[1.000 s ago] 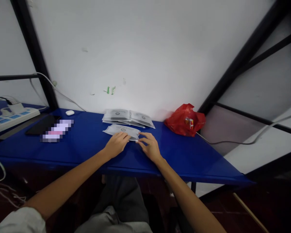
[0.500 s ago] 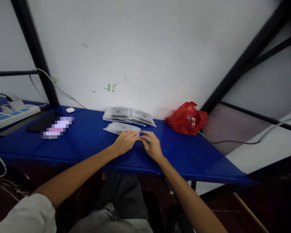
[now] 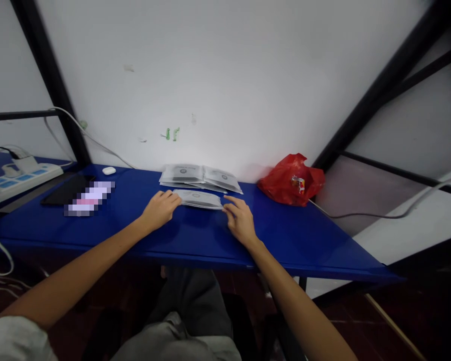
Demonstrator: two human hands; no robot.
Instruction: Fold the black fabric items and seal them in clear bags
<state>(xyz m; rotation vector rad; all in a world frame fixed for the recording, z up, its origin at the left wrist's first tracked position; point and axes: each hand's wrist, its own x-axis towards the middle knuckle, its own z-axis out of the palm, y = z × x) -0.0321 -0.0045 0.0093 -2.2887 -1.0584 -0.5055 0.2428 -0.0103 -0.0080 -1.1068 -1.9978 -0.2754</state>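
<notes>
A flat, translucent whitish packet (image 3: 200, 198) with a dark round mark lies crosswise between my hands, near the middle of the blue table. My left hand (image 3: 161, 209) grips its left end with the fingers closed together. At the opposite end, my right hand (image 3: 240, 218) pinches the near right corner between thumb and fingers, the index finger lifted a little. Just behind it, against the wall, rest two side-by-side piles of similar packets, a left pile (image 3: 182, 173) and a right pile (image 3: 223, 179).
To the right, a crumpled red plastic bag (image 3: 285, 183) sits by the wall. On the left are a white earbud case (image 3: 108, 171), a blurred-out phone (image 3: 90, 199), a black tablet-like slab (image 3: 62, 191) and a power strip (image 3: 26, 178). Black metal posts frame both sides.
My left hand has moved left from the packet's right end to its left end. The right hand has shifted slightly right, and the packet has moved slightly right.
</notes>
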